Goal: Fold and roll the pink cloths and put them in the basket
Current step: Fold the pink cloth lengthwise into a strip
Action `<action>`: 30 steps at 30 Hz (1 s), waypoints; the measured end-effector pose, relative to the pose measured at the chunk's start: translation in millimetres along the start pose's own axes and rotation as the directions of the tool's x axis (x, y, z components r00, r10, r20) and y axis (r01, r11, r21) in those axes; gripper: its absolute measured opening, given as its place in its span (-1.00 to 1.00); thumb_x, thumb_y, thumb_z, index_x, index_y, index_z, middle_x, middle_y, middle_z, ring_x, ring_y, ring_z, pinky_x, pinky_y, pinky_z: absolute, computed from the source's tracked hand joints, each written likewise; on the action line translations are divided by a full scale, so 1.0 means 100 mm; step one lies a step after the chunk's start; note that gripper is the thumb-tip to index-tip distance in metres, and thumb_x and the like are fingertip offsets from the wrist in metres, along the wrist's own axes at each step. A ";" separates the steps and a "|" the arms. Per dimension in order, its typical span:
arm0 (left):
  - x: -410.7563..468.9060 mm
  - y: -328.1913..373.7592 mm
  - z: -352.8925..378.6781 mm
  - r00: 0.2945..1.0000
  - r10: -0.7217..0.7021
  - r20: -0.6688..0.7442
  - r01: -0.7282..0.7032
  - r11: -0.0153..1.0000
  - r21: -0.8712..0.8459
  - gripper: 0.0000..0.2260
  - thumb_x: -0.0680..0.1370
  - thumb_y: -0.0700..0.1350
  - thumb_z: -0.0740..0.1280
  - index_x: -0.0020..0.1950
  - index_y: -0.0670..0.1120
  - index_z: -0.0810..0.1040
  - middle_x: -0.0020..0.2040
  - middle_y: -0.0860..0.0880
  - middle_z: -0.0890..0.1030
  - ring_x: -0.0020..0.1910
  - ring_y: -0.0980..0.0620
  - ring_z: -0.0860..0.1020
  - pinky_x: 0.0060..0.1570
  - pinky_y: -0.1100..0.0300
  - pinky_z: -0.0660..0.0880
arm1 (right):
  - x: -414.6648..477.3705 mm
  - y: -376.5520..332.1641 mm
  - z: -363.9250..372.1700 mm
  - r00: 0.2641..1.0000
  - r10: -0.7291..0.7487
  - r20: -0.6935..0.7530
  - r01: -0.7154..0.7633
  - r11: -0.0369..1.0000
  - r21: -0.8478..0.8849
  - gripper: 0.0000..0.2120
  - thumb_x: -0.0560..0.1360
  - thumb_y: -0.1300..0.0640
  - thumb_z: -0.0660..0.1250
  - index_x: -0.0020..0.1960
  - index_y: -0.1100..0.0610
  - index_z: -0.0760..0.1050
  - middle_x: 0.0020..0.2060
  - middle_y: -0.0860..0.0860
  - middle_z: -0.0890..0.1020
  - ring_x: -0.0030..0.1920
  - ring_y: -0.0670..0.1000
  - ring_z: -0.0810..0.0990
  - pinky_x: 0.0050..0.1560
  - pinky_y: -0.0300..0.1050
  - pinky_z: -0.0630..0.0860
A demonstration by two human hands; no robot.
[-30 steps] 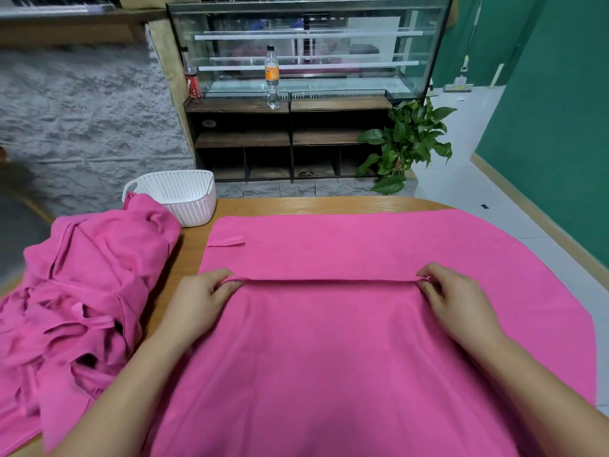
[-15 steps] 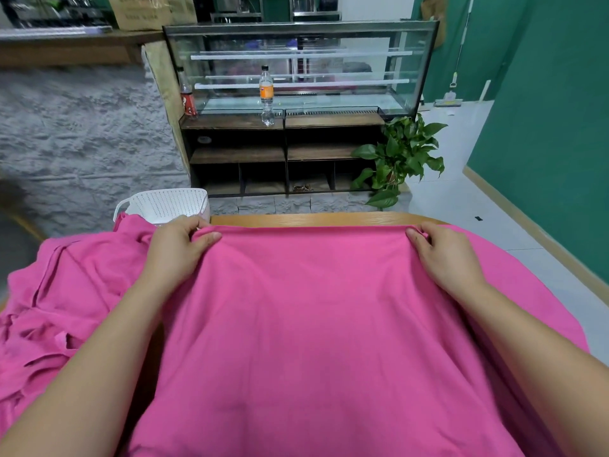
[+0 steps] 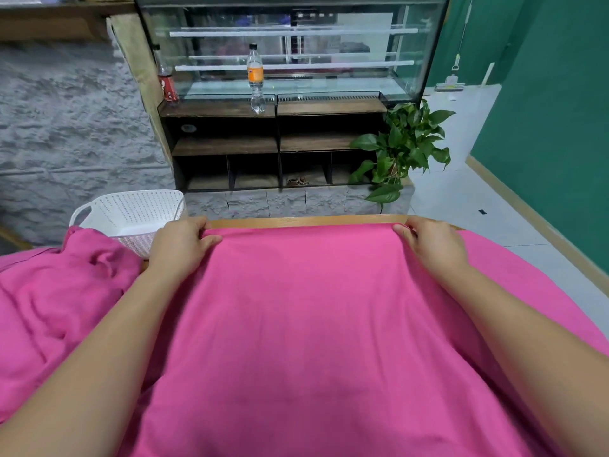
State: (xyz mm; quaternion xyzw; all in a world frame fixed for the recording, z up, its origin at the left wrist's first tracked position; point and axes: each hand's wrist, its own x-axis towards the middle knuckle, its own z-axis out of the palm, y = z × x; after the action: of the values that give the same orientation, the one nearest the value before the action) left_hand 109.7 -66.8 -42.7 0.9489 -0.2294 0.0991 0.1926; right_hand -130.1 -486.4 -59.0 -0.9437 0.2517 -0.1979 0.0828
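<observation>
— Head view: where's the pink cloth point(image 3: 309, 308)?
— Across the table point(image 3: 296, 222); my left hand point(image 3: 179, 245) and right hand point(image 3: 431, 245) pinch its far edge. I'd square both corners, then press flat.

Soft, even indoor light, moderately bright, with no hard shadows, only faint darker patches low on the pink cloth point(image 3: 313, 324). Pale reflections streak the glass display case point(image 3: 296, 44). Wide-angle bowing curves the table edge point(image 3: 296, 222) and the green wall point(image 3: 560, 127). The stone wall point(image 3: 66, 127) at left is slightly smeared — soft toward the frame edges.
</observation>
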 end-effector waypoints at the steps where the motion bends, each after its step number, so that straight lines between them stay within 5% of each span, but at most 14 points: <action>1: 0.00 -0.03 0.06 1.000 0.007 0.006 -0.007 1.000 0.000 -0.68 0.51 0.08 0.54 -0.23 0.00 0.46 -0.30 -0.02 0.54 -0.23 -0.16 0.53 -0.25 0.02 0.40 | -0.01 0.04 0.09 1.000 -0.001 0.000 0.001 1.000 -0.002 -0.59 0.66 -0.26 0.21 -0.11 0.05 0.52 -0.27 0.08 0.63 -0.18 0.23 0.63 -0.28 0.02 0.48; 7: -0.11 -0.27 0.33 1.000 0.016 -0.004 -0.016 0.999 0.043 -0.81 0.51 -0.01 0.56 -0.12 -0.02 0.57 -0.18 -0.08 0.61 -0.14 -0.21 0.60 -0.17 -0.03 0.47 | -0.22 0.18 0.47 0.998 0.054 -0.041 -0.054 0.998 -0.012 -0.61 0.66 -0.27 0.22 -0.11 0.04 0.43 -0.30 0.06 0.63 -0.27 0.22 0.62 -0.29 0.03 0.51; 17: -0.33 -0.49 0.53 0.983 -0.136 -0.120 0.121 0.985 -0.124 -0.91 0.57 -0.14 0.49 0.04 -0.10 0.68 0.03 -0.12 0.72 0.04 -0.20 0.65 0.05 -0.06 0.54 | -0.24 0.21 0.54 0.992 0.061 -0.112 -0.063 0.998 -0.013 -0.59 0.67 -0.25 0.24 -0.13 0.06 0.42 -0.31 0.05 0.63 -0.30 0.23 0.62 -0.29 0.05 0.56; 30: -0.01 -0.33 0.68 0.982 -0.111 -0.156 0.094 0.990 -0.109 -0.90 0.58 -0.14 0.47 0.08 -0.05 0.71 0.03 -0.09 0.69 0.02 -0.20 0.64 0.00 -0.01 0.52 | -0.26 0.18 0.50 0.991 0.063 -0.115 -0.062 0.998 0.009 -0.65 0.69 -0.18 0.22 -0.14 0.04 0.41 -0.34 0.04 0.61 -0.31 0.22 0.60 -0.32 0.00 0.50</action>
State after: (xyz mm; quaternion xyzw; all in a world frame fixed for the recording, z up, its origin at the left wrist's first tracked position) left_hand 130.9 -67.4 -115.2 0.9374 -0.1686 0.1538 0.2630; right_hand -138.0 -486.5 -117.4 -0.9222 0.2850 -0.2500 0.0768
